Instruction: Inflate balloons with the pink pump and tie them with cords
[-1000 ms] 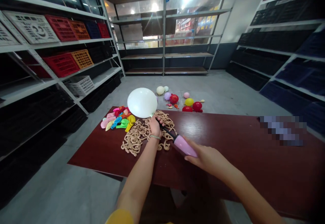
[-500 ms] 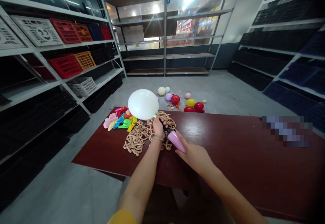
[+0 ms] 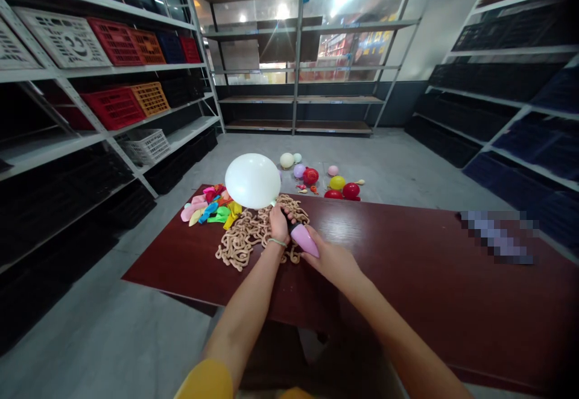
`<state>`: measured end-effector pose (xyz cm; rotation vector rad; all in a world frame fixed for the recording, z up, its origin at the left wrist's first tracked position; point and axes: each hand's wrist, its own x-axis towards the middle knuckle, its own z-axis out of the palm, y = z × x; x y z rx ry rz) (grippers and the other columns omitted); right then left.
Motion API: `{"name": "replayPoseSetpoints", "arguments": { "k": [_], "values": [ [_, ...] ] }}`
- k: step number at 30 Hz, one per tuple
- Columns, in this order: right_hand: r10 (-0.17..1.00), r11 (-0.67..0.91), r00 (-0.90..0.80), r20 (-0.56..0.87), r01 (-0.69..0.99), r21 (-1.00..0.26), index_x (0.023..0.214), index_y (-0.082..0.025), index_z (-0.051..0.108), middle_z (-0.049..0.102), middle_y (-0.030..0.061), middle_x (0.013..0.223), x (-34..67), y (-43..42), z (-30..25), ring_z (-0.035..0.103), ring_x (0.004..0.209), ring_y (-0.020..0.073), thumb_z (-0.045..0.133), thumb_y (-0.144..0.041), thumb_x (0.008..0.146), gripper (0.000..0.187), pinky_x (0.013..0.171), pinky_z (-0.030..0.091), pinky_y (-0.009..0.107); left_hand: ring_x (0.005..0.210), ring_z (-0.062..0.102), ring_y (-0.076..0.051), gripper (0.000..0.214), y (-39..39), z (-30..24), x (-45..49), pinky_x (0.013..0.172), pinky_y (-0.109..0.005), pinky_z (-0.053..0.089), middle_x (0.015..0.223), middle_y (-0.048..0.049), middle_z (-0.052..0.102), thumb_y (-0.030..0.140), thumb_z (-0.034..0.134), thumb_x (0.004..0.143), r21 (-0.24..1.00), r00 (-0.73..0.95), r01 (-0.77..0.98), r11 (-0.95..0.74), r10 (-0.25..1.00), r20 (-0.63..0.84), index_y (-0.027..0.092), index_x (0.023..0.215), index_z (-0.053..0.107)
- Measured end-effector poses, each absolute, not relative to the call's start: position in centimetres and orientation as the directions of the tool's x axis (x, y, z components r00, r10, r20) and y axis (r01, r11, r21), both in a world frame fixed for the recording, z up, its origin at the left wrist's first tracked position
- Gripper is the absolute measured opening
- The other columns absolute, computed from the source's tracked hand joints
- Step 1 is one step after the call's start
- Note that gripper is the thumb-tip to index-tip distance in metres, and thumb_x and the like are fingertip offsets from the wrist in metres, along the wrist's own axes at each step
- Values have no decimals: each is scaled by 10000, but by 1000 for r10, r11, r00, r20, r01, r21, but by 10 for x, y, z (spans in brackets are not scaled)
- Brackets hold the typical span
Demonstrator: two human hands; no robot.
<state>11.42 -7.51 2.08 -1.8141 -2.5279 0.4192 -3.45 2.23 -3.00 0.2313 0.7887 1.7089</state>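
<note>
A large, pale white balloon (image 3: 253, 180) stands inflated above the table's far left part. My left hand (image 3: 279, 225) is closed around its neck and the dark front end of a pink hand balloon pump (image 3: 305, 240). The fingers hide the joint between balloon and pump. My right hand (image 3: 333, 264) is wrapped round the rear of the pump's pink body. Under and beside my left hand lies a heap of beige, twisted, rope-like pieces (image 3: 236, 243). Flat, uninflated balloons (image 3: 208, 211) in several colours are piled left of that heap.
The dark red table (image 3: 389, 278) extends far to the right, where a blurred-out item (image 3: 495, 236) lies. Inflated balloons (image 3: 310, 176) rest on the floor beyond it. Shelves with crates (image 3: 120, 105) line the left side, and a metal rack (image 3: 296, 100) stands at the back.
My right hand has come closer to my left, and less of the pump's pink body shows. The balloon looks about the same size. The whole view has shifted slightly.
</note>
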Motion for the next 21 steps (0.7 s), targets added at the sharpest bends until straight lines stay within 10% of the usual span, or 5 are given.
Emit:
{"name": "replayPoseSetpoints", "arguments": {
  "k": [21],
  "values": [
    [923,317,-361,-131,909,-271,1571,-278,198,722,112,1140,116,-78,16,711,965,315,478,-492,936,726,763,479,353,394,370,-56,204,20,-31,-35,369,-173,265,582,69,404,292,563,863,613,-307,-779,-131,932,-192,206,767,404]
  ]
}}
